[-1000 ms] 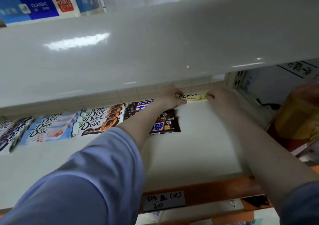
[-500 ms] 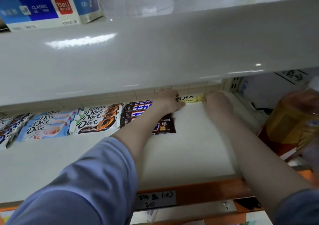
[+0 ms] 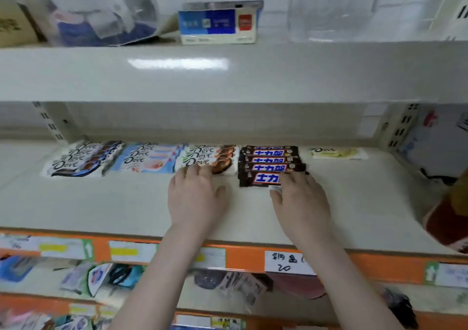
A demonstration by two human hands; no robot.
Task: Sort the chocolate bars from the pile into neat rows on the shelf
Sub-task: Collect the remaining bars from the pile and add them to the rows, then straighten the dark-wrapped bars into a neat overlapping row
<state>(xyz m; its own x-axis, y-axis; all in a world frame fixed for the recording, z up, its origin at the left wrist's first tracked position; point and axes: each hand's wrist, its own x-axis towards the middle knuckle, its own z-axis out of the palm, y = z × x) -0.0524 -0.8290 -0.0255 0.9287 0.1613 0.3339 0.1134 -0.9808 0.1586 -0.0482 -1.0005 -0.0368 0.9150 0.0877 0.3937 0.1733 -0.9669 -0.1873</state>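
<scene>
Chocolate bars lay in five groups along the back of the shelf (image 3: 126, 203), running from 9 o'clock to 3 o'clock. Farthest toward 9 o'clock sat a stack of dark-and-white Dove bars (image 3: 81, 158), overlapping one another front to back. Just beside it, toward 3 o'clock, was a stack of blue Dove bars (image 3: 147, 158), then a stack of orange Dove bars (image 3: 210, 158). Next came the brown bars (image 3: 269, 163) with blue lettering, stacked in a stepped column, the nearest one lying at the front. A single yellow Dove bar (image 3: 336, 152) lay apart at 2 o'clock, near the shelf's upright.

The left hand (image 3: 197, 200) lay palm down on the shelf with fingers straight and close together, their tips touching the front edge of the orange stack. The right hand (image 3: 302, 200) also lay palm down, fingers straight and loosely together, resting over the 3 o'clock end of the nearest brown bar; whether the thumb pressed that bar could not be told. Neither hand curled round anything.

At 12 o'clock, on the upper shelf (image 3: 228, 76), stood a blue box (image 3: 217, 23). At 6 o'clock an orange strip (image 3: 243, 256) edged the shelf, carrying a handwritten label (image 3: 286, 262).
</scene>
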